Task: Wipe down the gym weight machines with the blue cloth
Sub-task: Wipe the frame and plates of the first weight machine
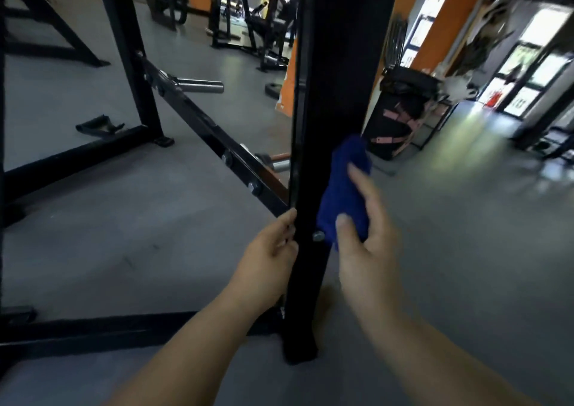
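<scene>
A tall black upright post (335,64) of a weight machine stands right in front of me and reaches down to the floor. My right hand (366,234) holds a crumpled blue cloth (344,188) against the post's right face, thumb and fingers curled round it. My left hand (270,247) grips the post's left edge at about the same height, fingers curled behind it. A silver bolt (318,236) shows on the post between my hands.
A slanted black bar (198,116) with bolts and a chrome peg (198,85) joins the post from the left. Black base rails (93,331) lie on the grey floor. A black bin (400,110) stands behind the post at right. More machines fill the far room.
</scene>
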